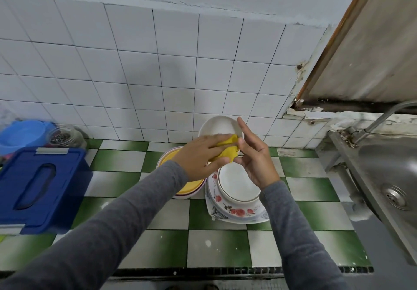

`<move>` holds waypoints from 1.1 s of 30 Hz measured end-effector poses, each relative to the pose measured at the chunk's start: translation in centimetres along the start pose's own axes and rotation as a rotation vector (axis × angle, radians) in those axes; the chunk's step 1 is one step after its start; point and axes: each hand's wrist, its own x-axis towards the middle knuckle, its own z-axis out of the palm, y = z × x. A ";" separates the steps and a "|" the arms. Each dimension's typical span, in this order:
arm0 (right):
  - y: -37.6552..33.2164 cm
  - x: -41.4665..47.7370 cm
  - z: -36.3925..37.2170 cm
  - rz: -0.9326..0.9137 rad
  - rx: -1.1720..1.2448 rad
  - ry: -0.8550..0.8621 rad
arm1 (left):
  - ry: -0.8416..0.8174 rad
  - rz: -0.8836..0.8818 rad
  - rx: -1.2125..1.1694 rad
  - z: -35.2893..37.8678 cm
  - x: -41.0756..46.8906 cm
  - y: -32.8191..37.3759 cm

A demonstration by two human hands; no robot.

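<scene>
Head view: a white bowl (217, 127) is being wiped with a yellow cloth (226, 148). The bowl is held in the air, tilted on edge, above the plate stack (239, 188) on the tiled counter (162, 213), near the wall.

Right hand (256, 157) holds the bowl at its right rim, thumb on the front and index finger stretched up along the edge. Cannot tell how far the other fingers wrap behind. Left hand (200, 157) pinches the cloth, fingers laid over the top and thumb beneath, and presses it on the bowl's lower front.

Risks, as judged:
- The bowl is gripped on one side only, at the rim. A hard push from the cloth could lever it out of the right hand, more so if the bowl is wet.
- A dropped bowl would fall straight onto the plate stack, likely chipping both the bowl and the top plate.
- A second stack, topped by a yellow plate (168, 157), sits just under the left wrist. A wide sweep of the sleeve could nudge it.
- The sink (388, 172) is well apart to the right and poses no hazard.
</scene>
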 end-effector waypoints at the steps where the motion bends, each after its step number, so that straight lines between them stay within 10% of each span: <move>1: 0.1 0.0 0.0 0.001 -0.014 -0.002 | -0.007 0.030 0.063 0.0 -0.3 -0.4; 17: 1.2 0.1 0.0 0.028 0.000 0.029 | -0.158 -0.099 0.219 -1.4 0.7 0.0; 25: 1.1 0.4 0.6 0.008 -0.014 0.030 | 0.161 -0.242 0.426 0.8 0.4 0.5; 33: 2.1 0.4 1.4 0.013 -0.002 0.052 | 0.110 -0.472 0.305 2.0 0.9 3.0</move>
